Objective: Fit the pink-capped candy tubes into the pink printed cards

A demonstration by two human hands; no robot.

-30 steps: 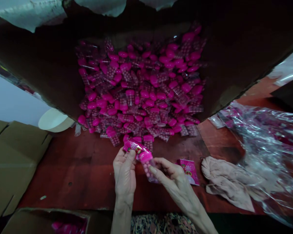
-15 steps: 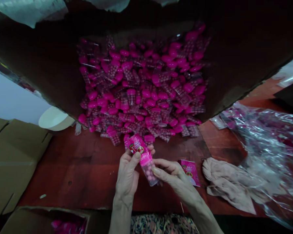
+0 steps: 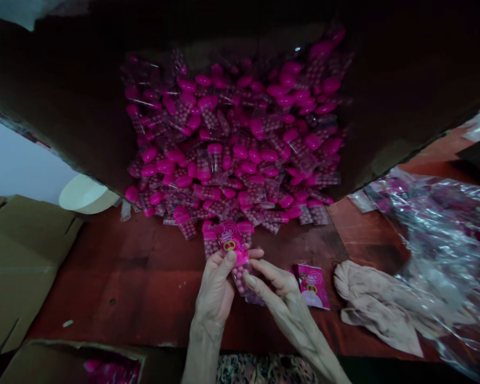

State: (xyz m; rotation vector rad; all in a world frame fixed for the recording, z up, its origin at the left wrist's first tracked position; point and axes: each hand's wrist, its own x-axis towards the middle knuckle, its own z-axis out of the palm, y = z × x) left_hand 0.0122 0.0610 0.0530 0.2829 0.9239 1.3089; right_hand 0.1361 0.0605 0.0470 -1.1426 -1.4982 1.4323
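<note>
The left hand (image 3: 216, 290) pinches the pink top (image 3: 240, 257) and the right hand (image 3: 283, 290) the clear bottom (image 3: 239, 278) of one candy bottle (image 3: 240, 273), slanting away leftward.

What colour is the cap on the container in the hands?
The cap is bright pink, seen in the head view.

Impossible to read any word or number. Printed on the pink wrap (image 3: 229, 236) of the held tube (image 3: 240, 280): tiny pale lettering above a yellow-green ring, near pale circles. Printed similarly on the flat pink packet (image 3: 313, 286) to the right: lettering, equally illegible, and a ring.
</note>
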